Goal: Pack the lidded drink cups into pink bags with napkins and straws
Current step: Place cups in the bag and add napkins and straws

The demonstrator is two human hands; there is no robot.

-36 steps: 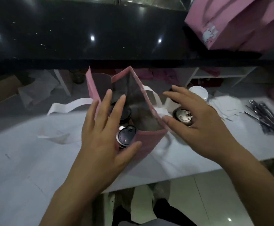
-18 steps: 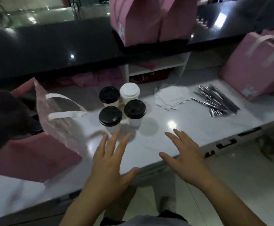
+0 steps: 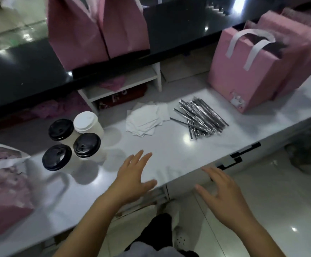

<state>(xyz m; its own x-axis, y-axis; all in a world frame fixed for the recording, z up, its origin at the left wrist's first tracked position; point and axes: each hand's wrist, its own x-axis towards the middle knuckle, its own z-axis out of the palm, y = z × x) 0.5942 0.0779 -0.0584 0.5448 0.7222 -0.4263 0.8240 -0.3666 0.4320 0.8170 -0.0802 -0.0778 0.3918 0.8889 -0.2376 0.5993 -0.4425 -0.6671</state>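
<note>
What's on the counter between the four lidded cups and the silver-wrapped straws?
A loose pile of white paper napkins lies there, shown in the head view.

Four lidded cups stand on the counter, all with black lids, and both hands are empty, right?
Not quite. The head view shows one white-lidded cup; the other three cups have black lids. The left hand and right hand are empty.

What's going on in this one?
A person stands at a white counter, packing drinks. Both hands are empty and open: the left hand over the counter's near edge, the right hand just off it. Four lidded cups stand unpacked beside napkins and wrapped straws; pink bags wait at either end.
</note>
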